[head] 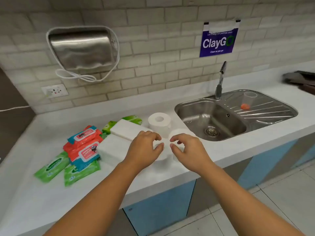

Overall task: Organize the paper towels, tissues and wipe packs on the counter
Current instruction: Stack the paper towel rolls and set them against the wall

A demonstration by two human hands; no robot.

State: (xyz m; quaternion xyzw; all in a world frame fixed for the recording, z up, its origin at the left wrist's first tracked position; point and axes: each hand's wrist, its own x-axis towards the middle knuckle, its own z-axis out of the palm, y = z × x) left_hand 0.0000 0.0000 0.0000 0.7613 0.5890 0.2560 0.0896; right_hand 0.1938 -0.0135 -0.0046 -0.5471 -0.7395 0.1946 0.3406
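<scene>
Several white paper rolls stand near the sink's left edge. One upright roll (pixel 159 121) is at the back, and another roll (pixel 180 132) is beside it. My left hand (pixel 144 149) and my right hand (pixel 189 150) hover side by side, fingers loosely curved, over two more rolls (pixel 162 156) that they partly hide. Neither hand clearly grips anything. Two white tissue packs (pixel 129 129) lie to the left. Red-and-teal wipe packs (pixel 85 151) are piled further left on the white counter (pixel 34 193). Green wipe packs (pixel 51 167) lie in front of them, and smaller green packs (pixel 133 118) behind.
A steel sink (pixel 213 120) with a faucet (pixel 220 80) lies to the right. A clear cup (pixel 249 97) and an orange scrap (pixel 245 106) sit on its drainboard. A steel dispenser (pixel 81 50) and a socket (pixel 54 90) are on the tiled wall. Dark cloth (pixel 300 79) lies far right.
</scene>
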